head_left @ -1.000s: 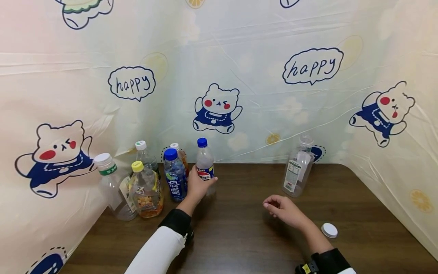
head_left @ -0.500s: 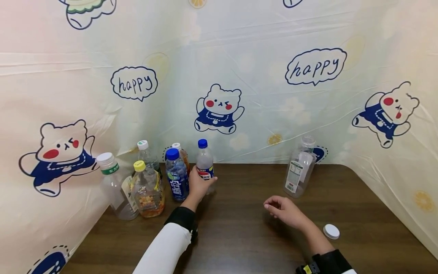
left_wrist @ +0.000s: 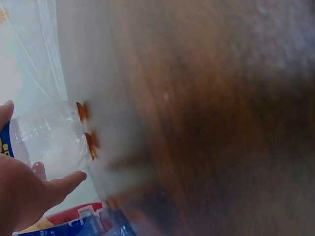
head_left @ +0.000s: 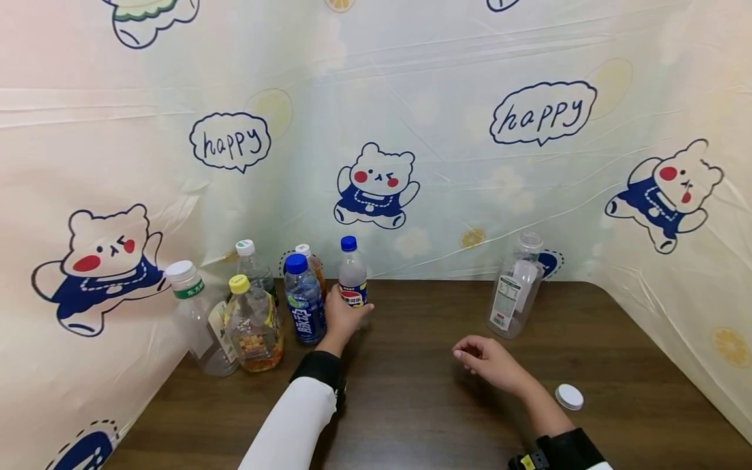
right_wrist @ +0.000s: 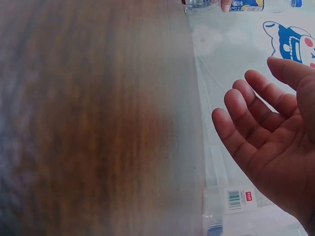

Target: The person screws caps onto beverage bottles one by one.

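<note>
In the head view my left hand point(head_left: 342, 316) grips a cola bottle point(head_left: 352, 267) with a blue cap and a blue, red and white label. The bottle stands nearly upright at the back of the table, just right of a blue-labelled drink bottle point(head_left: 304, 303). From the left wrist, the cola bottle's clear lower part point(left_wrist: 51, 140) shows, with amber liquid in the base lobes and fingers around its side. My right hand point(head_left: 490, 362) holds nothing, fingers loosely bent above the table. Nearest to it are an uncapped clear bottle point(head_left: 508, 303) and a loose white cap point(head_left: 569, 397).
At the left stand a clear bottle with a white cap point(head_left: 202, 333), a yellow-capped bottle point(head_left: 255, 333) with amber liquid, and two white-capped bottles point(head_left: 249, 264) point(head_left: 314, 264) behind. A printed cloth point(head_left: 446, 130) hangs along the back of the brown table point(head_left: 405, 398).
My left forearm has swung slightly to the right while the hand keeps its grip on the cola bottle. The right hand and the other bottles stay where they were.
</note>
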